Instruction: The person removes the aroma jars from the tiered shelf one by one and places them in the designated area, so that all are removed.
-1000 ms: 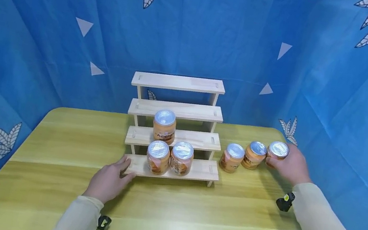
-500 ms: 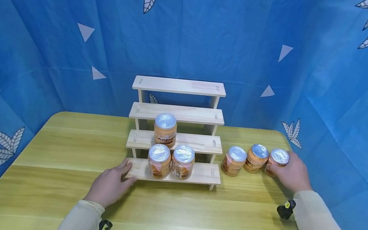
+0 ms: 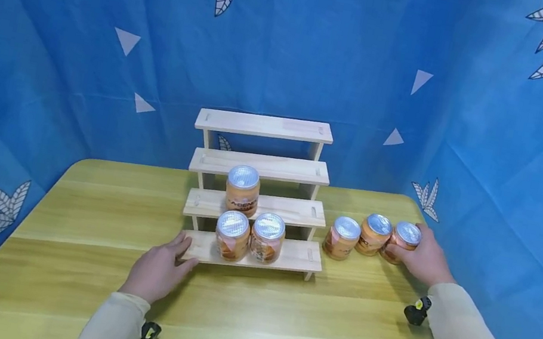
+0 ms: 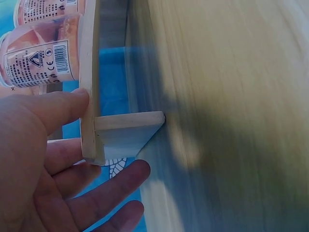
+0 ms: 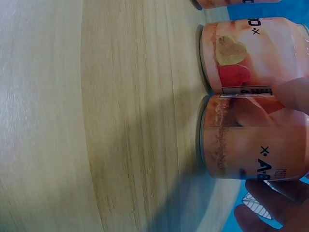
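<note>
In the head view, my left hand (image 3: 157, 269) grips the left end of the lowest step of a pale wooden tiered shelf (image 3: 297, 254). In the left wrist view its thumb presses one face of the board (image 4: 90, 53), with fingertips behind. My right hand (image 3: 427, 257) holds the rightmost peach-coloured can (image 3: 395, 249) with a silver lid, thumb on one side and fingers on the other. That can (image 5: 231, 145) stands on the table in the right wrist view, side against the middle can (image 5: 241, 58). The left can of this row (image 3: 338, 244) is close by.
Two similar cans, a left one (image 3: 231, 242) and a right one (image 3: 265, 247), stand on the lowest step. Another can (image 3: 242, 193) sits one step higher. The wooden table (image 3: 244, 322) meets a blue patterned curtain (image 3: 298, 47) behind and at the sides.
My right hand has brought the rightmost can slightly nearer to me, beside the middle one. The left hand keeps its grip on the shelf. The head view has shifted a little.
</note>
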`<state>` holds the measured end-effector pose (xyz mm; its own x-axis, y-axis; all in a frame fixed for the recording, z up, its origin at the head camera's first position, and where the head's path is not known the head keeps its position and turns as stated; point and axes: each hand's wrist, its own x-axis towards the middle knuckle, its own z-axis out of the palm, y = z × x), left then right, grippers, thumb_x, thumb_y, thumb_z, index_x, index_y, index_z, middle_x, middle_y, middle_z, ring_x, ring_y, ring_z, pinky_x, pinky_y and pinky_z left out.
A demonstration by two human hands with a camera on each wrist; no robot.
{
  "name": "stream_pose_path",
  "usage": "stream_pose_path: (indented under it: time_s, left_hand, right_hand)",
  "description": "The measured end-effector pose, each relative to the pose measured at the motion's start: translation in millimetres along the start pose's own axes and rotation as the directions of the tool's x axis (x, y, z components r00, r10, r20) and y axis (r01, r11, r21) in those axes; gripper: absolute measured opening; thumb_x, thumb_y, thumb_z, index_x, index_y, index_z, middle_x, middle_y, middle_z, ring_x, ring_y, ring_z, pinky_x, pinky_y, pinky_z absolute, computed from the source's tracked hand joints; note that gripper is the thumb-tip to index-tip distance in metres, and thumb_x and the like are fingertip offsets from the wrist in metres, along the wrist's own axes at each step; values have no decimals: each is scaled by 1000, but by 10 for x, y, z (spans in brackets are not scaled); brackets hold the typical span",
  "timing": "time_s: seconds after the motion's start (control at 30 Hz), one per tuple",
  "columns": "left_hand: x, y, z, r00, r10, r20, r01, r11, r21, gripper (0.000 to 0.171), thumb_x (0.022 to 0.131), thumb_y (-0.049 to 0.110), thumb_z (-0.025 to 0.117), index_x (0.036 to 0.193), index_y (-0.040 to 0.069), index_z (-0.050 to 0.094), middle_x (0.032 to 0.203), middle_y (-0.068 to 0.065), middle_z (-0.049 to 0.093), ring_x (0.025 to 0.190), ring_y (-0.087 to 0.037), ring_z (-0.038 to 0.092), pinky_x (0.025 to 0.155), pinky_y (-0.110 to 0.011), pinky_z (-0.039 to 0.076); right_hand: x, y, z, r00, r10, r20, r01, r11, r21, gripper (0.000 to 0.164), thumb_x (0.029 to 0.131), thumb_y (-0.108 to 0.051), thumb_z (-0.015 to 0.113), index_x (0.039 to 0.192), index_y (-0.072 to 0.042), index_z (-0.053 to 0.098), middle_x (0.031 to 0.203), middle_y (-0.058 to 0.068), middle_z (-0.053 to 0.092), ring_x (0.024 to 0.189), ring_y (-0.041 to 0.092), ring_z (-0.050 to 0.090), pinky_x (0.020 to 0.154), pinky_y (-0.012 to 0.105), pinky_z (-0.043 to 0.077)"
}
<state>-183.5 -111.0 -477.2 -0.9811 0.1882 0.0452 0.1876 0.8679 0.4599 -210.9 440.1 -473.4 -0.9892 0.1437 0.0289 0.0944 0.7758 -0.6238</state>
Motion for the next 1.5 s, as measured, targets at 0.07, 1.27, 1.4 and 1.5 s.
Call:
stream_pose_path:
  time_s: [0.07, 1.27, 1.4, 1.5]
  left_hand:
    - [-8, 0, 6, 1000, 3, 0, -3, 1000, 3, 61, 97, 38, 68, 145, 4, 52, 155, -17, 41, 128, -48, 53, 102, -61, 46]
    - [12, -9, 68, 999, 35, -16, -35, 999, -28, 60, 98, 41, 65, 144, 4, 53, 154, -18, 41, 127, -49, 53, 98, -59, 50]
    - [13, -37, 93, 1000, 10, -28, -12, 997, -73, 61, 97, 40, 67, 145, 6, 53, 155, -15, 40, 129, -48, 51, 100, -59, 48]
    - [7, -71, 96, 999, -1, -40, -3, 996, -85, 62, 96, 40, 68, 145, 7, 52, 156, -14, 40, 129, -47, 51, 100, -59, 48]
  right_hand:
    - [-17, -13, -8, 1000, -3, 11, 4, 1000, -13, 102, 91, -48, 72, 152, 12, 17, 138, 39, 41, 123, 56, 46, 98, 69, 41]
    - [79, -941, -219, 991, -135, -8, 133, 981, -142, 77, 101, -56, 48, 150, 3, 38, 147, 31, 44, 130, 50, 45, 101, 68, 40]
    - [106, -1184, -153, 985, -170, 5, 170, 978, -120, 76, 100, -57, 50, 150, 0, 39, 145, 28, 47, 127, 47, 48, 98, 66, 44]
    - [122, -1377, -74, 981, -193, 25, 194, 973, -125, 77, 99, -59, 51, 150, -2, 40, 145, 24, 48, 127, 43, 50, 100, 64, 44]
